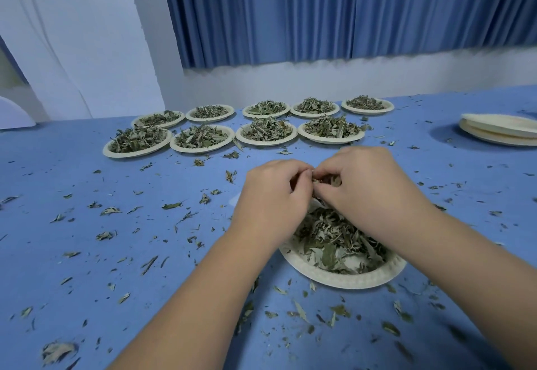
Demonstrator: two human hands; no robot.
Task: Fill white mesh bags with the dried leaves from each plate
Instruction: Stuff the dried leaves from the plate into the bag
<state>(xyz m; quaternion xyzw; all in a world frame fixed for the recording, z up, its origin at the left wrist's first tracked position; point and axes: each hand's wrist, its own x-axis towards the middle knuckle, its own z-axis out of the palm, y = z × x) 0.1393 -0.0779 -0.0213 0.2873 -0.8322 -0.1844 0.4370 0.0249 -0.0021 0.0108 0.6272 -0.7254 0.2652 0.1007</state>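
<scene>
A paper plate (343, 281) heaped with dried leaves (334, 241) lies in front of me on the blue table. Above its far edge my left hand (273, 195) and my right hand (369, 186) meet, fingers curled together around a small clump of leaves. A sliver of white (315, 203) shows under my right hand; my hands hide most of it, so I cannot tell whether it is the mesh bag. Farther back, several plates of dried leaves (266, 132) stand in two rows.
A stack of empty paper plates (499, 129) sits at the far right. Loose leaf bits (171, 205) are scattered all over the blue table (87, 253). A blue curtain and a white wall run behind the table.
</scene>
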